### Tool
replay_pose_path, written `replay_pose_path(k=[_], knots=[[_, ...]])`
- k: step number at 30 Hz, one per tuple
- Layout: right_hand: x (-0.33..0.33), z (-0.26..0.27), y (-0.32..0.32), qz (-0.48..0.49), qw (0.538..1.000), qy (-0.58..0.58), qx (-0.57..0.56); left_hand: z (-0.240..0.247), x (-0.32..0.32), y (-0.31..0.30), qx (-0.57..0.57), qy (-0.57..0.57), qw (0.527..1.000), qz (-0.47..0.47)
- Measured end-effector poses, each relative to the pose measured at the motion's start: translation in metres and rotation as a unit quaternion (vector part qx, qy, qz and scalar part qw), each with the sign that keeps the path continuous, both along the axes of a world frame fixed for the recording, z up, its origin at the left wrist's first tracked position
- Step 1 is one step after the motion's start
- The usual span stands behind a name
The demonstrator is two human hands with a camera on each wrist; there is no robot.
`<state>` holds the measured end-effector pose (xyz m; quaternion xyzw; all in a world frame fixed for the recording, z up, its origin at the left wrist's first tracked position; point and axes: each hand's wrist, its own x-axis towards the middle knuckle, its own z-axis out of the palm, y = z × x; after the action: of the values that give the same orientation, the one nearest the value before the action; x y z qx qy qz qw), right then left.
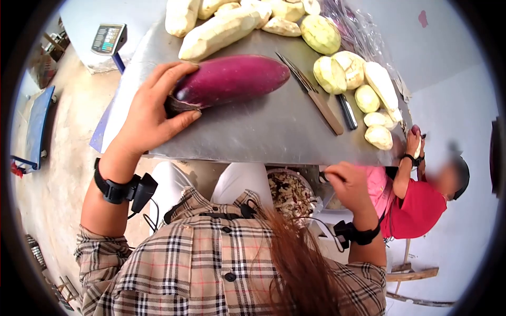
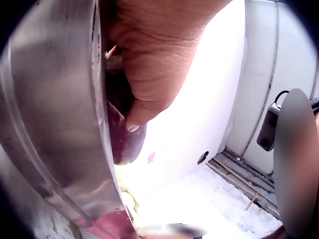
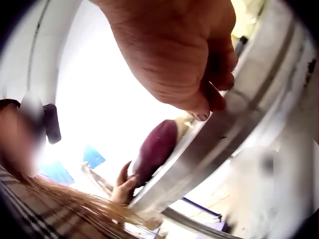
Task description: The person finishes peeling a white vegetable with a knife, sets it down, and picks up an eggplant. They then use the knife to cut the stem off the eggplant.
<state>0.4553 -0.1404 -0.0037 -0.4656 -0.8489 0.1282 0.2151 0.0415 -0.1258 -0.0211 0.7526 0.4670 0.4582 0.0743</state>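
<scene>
A large purple eggplant (image 1: 237,79) lies on the metal table, its stem end toward the left. My left hand (image 1: 153,108) grips that end, the thumb on the near side and the fingers over the far side. In the left wrist view, the thumb (image 2: 144,107) presses along the eggplant's dark skin (image 2: 130,142). My right hand (image 1: 348,184) hovers by the table's front edge, fingers loosely curled, with nothing visible between them in the right wrist view. A brown-handled knife (image 1: 324,110) and a black-handled tool (image 1: 347,111) lie right of the eggplant.
Peeled eggplants (image 1: 221,34) fill the table's far side, and several peeled pieces (image 1: 378,137) lie at its right. Clear plastic bags (image 1: 363,31) lie behind them. A tub of peelings (image 1: 290,192) stands below the edge. Another person in red (image 1: 416,210) works at the right.
</scene>
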Motion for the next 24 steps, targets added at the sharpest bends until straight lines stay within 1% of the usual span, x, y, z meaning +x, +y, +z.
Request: replay_pose_path(k=[1, 4, 7, 10, 11, 14, 16, 18, 20, 21, 22, 24], knots=[[-0.007, 0.012, 0.005, -0.004, 1.0, -0.011, 0.004, 0.0, 0.0, 0.0, -0.002, -0.001, 1.0, 0.001], [-0.015, 0.033, 0.045, -0.071, 0.994, -0.08, -0.006, 0.0, -0.001, 0.001, 0.003, 0.003, 1.0, 0.002], [-0.026, 0.025, 0.093, 0.004, 0.988, -0.087, 0.129, -0.001, -0.003, 0.002, -0.005, 0.002, 1.0, 0.002], [-0.035, 0.013, 0.113, -0.041, 0.987, -0.142, 0.06, -0.001, -0.004, 0.002, -0.007, 0.004, 1.0, 0.006], [-0.036, 0.01, 0.119, -0.046, 0.978, -0.196, 0.058, -0.001, -0.004, 0.003, -0.015, 0.001, 1.0, 0.009], [-0.034, 0.0, 0.129, -0.068, 0.974, -0.207, 0.064, -0.004, -0.006, 0.006, 0.002, 0.01, 1.0, 0.009], [-0.027, -0.008, 0.138, -0.073, 0.976, -0.2, 0.047, -0.004, -0.007, 0.005, 0.008, 0.016, 1.0, 0.013], [-0.018, -0.017, 0.145, -0.07, 0.974, -0.205, 0.069, -0.004, -0.009, 0.006, 0.015, 0.0, 1.0, -0.004], [-0.011, -0.024, 0.148, -0.079, 0.974, -0.196, 0.083, -0.006, -0.009, 0.003, 0.021, 0.008, 1.0, 0.013], [-0.014, -0.022, 0.147, -0.081, 0.976, -0.19, 0.073, -0.008, -0.01, 0.005, 0.026, 0.007, 1.0, 0.008], [-0.014, -0.019, 0.145, -0.086, 0.977, -0.185, 0.063, -0.007, -0.011, 0.003, 0.001, 0.02, 1.0, 0.002], [-0.008, -0.021, 0.146, -0.075, 0.982, -0.159, 0.061, -0.006, -0.011, 0.003, -0.008, 0.015, 1.0, -0.003]])
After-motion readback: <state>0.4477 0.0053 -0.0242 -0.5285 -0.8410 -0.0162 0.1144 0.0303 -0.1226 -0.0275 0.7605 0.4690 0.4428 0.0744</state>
